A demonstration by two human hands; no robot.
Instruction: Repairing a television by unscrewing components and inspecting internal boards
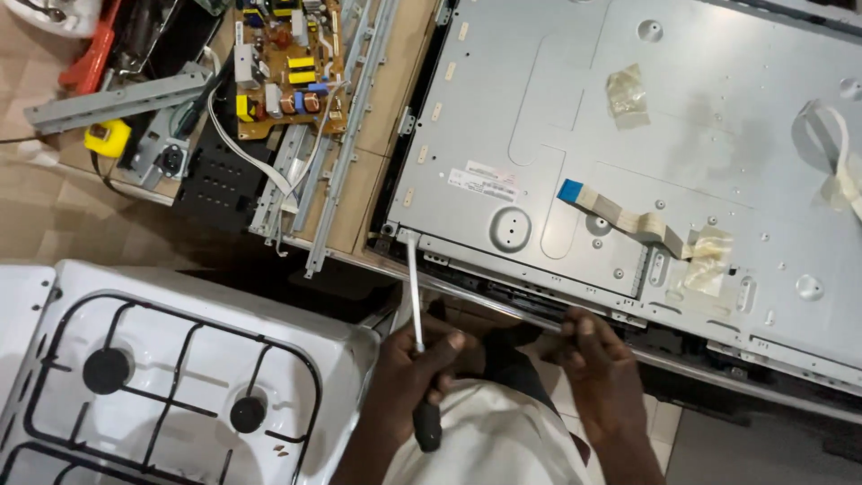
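Observation:
My left hand (406,373) grips a long screwdriver (415,301) with a black handle; its metal shaft points up to the near left corner of a large grey metal back panel (628,135) of a flat screen lying face down on the wooden table (359,193). At the panel's near edge, my right hand (600,368) pinches the dark frame strip (503,301) between its fingertips. A flat ribbon cable with a blue end (611,208) lies taped on the panel.
A brown circuit board (287,72), metal rails (346,117) and a black plastic part (215,184) lie on the table's left. A white gas stove with black grates (162,377) stands at lower left. A yellow tool (108,136) and red tool (90,54) sit at far left.

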